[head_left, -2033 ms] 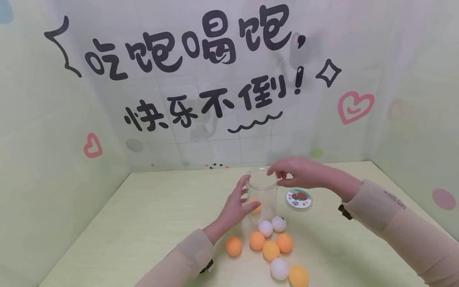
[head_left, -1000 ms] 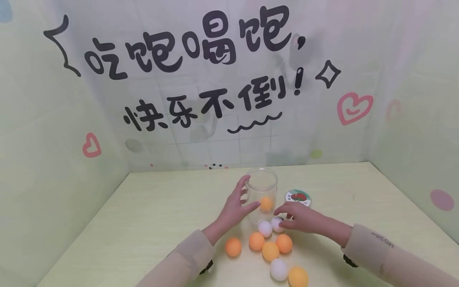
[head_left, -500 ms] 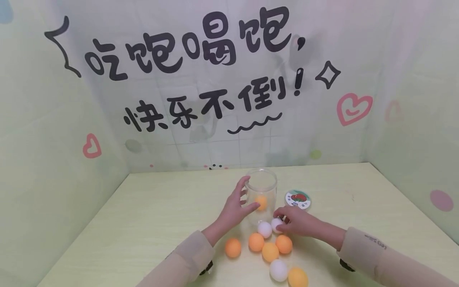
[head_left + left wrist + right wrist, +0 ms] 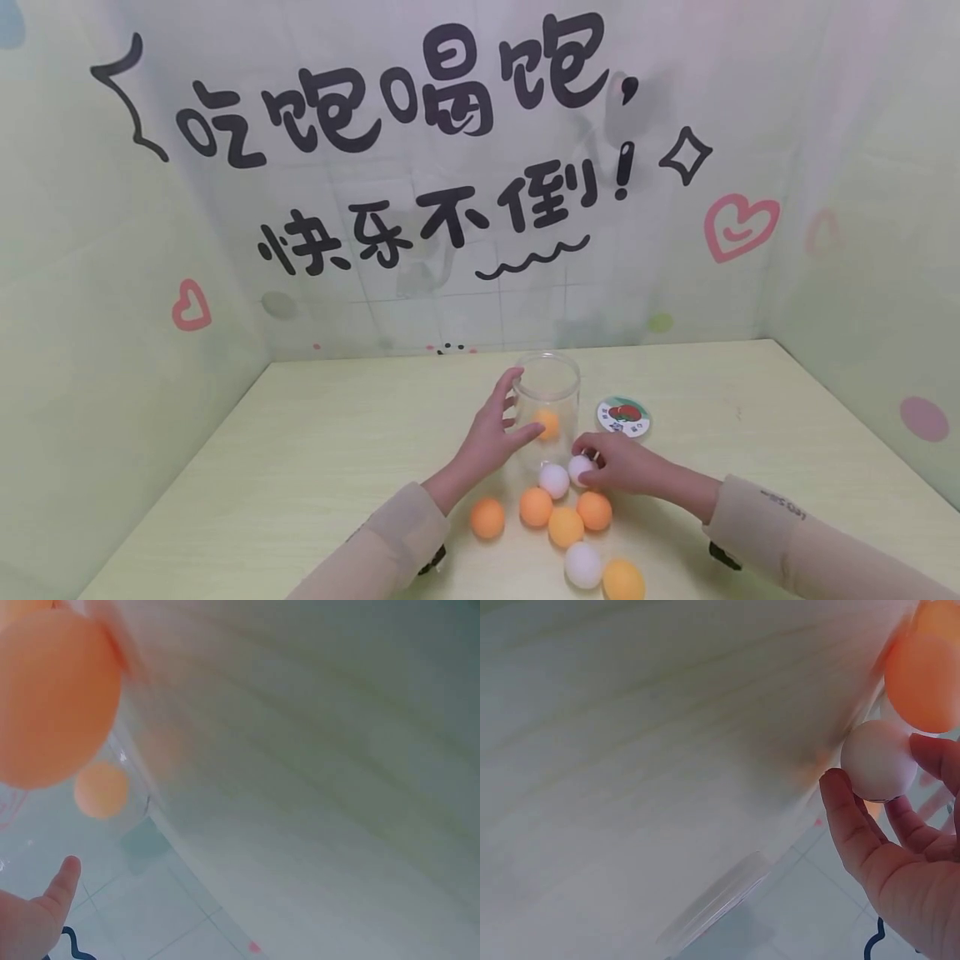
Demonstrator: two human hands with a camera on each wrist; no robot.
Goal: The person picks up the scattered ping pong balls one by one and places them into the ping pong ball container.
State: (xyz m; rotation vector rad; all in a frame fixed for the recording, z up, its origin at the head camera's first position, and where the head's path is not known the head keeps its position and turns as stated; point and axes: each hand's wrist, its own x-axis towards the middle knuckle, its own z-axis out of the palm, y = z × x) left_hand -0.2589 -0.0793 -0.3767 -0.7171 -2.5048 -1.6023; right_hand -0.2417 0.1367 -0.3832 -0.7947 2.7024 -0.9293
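My left hand (image 4: 489, 437) holds a clear jar (image 4: 562, 387) upright by its left side, fingers round the back and thumb across the front. Inside the jar is one orange ping-pong ball (image 4: 550, 423). My right hand (image 4: 626, 465) has its thumb and fingers round a white ping-pong ball (image 4: 579, 470) by the jar's front right; the right wrist view shows that white ball (image 4: 879, 761) between the fingertips. Another white ball (image 4: 554, 481) lies just left of it. Only a thumb (image 4: 64, 889) of the left hand shows in the left wrist view.
In front of the jar, several orange balls (image 4: 566, 527) and a white one (image 4: 583, 564) lie loose on the table (image 4: 337, 450). A round lid (image 4: 624, 416) with a red and green picture lies right of the jar. Printed curtains (image 4: 450, 317) close off the back and sides.
My right hand has come down from the jar's rim to the white ball and taken hold of it. The orange ball in the jar has shifted slightly. My left hand stays on the jar.
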